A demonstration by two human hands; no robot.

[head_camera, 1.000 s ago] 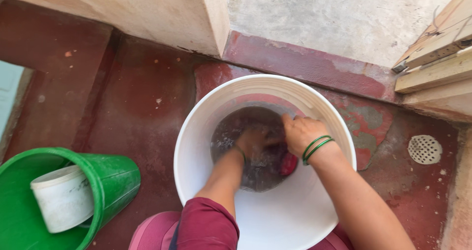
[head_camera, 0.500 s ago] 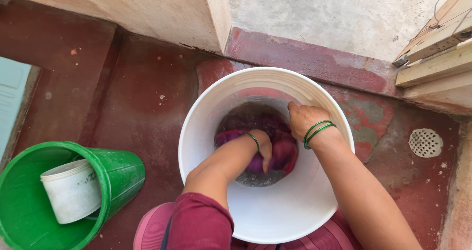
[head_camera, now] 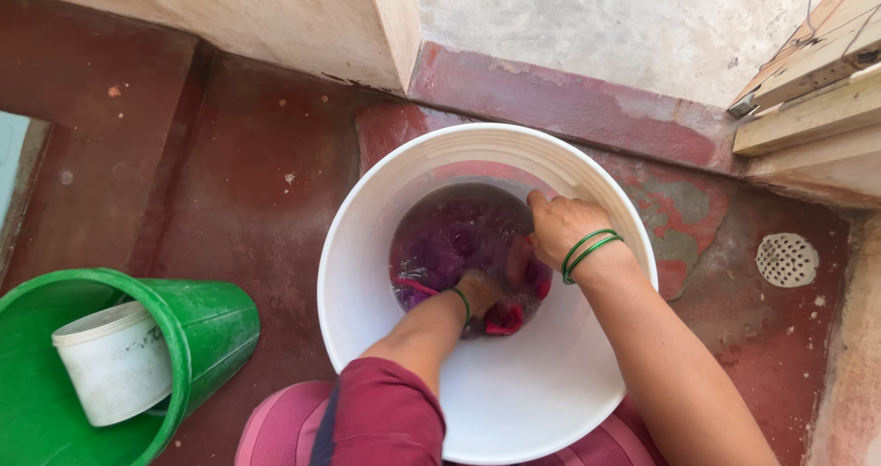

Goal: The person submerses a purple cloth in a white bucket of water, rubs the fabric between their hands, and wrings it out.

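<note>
At the lower left of the frame a green bucket (head_camera: 197,338) lies tipped on its side on the dark red floor (head_camera: 248,182), and 1 white plastic container (head_camera: 110,365) rests inside its mouth. A pale plastered wall (head_camera: 275,16) runs across the upper left and meets a rough grey wall section toward the upper middle.

In the middle of the frame stands a large white bucket (head_camera: 367,246), upright, with murky water in its bottom and a purple and red cloth (head_camera: 459,241) soaking there. The left hand (head_camera: 477,292) reaches down into the water at the near edge of the cloth; its fingers are sunk into the wet fabric, so whether they are curled around it cannot be told. A green bangle sits on that wrist, and a maroon sleeve (head_camera: 381,420) covers the upper arm at the bottom edge.

Just right of it, the right hand (head_camera: 560,232) is inside the bucket near the far right wall, fingers bent down onto the cloth's right side and pressing or pinching it; the exact grip is hidden by the water. 2 green bangles (head_camera: 587,253) ring that wrist.

Farther right, a round white drain cover (head_camera: 786,260) sits in the floor, and pale wooden planks (head_camera: 817,99) lean at the upper right corner.
</note>
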